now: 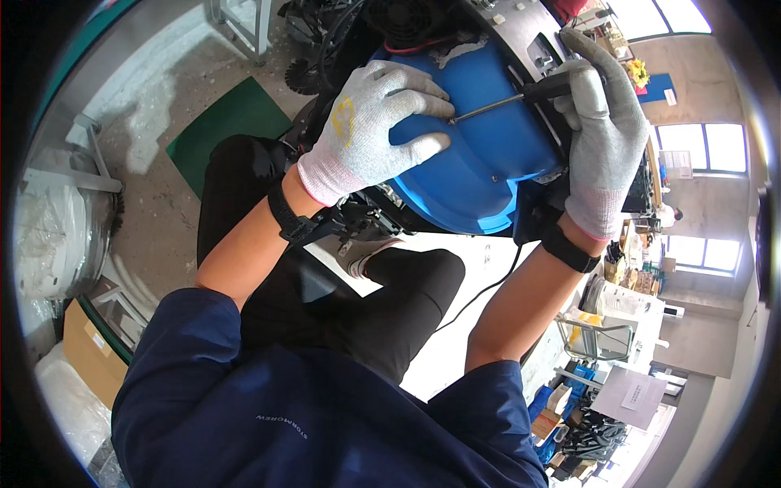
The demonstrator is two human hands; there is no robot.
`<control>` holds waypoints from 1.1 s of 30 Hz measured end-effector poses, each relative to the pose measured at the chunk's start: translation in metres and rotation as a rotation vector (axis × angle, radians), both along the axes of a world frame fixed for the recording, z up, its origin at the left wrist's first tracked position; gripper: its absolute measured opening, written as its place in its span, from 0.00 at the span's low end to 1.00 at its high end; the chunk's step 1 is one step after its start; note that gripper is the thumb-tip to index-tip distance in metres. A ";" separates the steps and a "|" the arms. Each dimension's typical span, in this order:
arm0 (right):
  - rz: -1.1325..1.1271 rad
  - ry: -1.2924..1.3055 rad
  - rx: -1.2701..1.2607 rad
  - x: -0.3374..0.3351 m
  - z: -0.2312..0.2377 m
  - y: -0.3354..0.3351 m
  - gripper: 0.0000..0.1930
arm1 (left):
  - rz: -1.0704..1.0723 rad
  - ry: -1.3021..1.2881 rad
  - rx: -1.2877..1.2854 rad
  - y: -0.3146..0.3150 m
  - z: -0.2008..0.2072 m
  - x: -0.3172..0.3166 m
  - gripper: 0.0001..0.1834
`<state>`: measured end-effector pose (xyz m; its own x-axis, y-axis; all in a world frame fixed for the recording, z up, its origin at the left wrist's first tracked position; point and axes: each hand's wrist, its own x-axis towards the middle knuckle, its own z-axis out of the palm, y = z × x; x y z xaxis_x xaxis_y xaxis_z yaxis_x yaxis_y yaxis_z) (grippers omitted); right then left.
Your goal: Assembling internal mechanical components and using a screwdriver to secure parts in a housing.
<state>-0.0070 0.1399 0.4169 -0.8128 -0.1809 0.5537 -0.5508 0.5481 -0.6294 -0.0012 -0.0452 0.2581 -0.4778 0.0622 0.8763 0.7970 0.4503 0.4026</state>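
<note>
My right hand (pixel 606 122), in a pale grey work glove, is closed round the black handle of a screwdriver (pixel 492 106). Its metal shaft points left, and the tip meets a small spot, perhaps a screw, on a curved blue plastic shell (pixel 480 163). On the shell's left side rests my left hand (pixel 374 122), also gloved, with thumb and fingers apart and the fingertips close to the screwdriver's tip. The shell sits in a dark machine frame (pixel 407 24) with cables and metal parts. A second small screw or hole (pixel 495 178) shows lower on the shell.
A black cable (pixel 484 289) hangs below the machine. On the floor to the left lies a green mat (pixel 228 130). A cardboard box (pixel 93 350) and plastic-wrapped goods (pixel 57 244) stand further left. A chair (pixel 598 337) and several boxes and parts are at the right.
</note>
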 end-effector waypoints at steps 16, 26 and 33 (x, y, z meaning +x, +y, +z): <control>0.288 -0.015 -0.043 -0.004 0.003 0.009 0.26 | 0.008 0.015 0.014 0.001 -0.001 -0.001 0.14; 0.110 -0.075 -0.119 -0.005 -0.002 0.014 0.14 | -0.004 0.007 0.019 0.001 0.001 0.000 0.13; 0.149 0.028 -0.044 -0.004 -0.003 -0.001 0.21 | -0.002 -0.021 0.013 0.001 0.002 0.002 0.11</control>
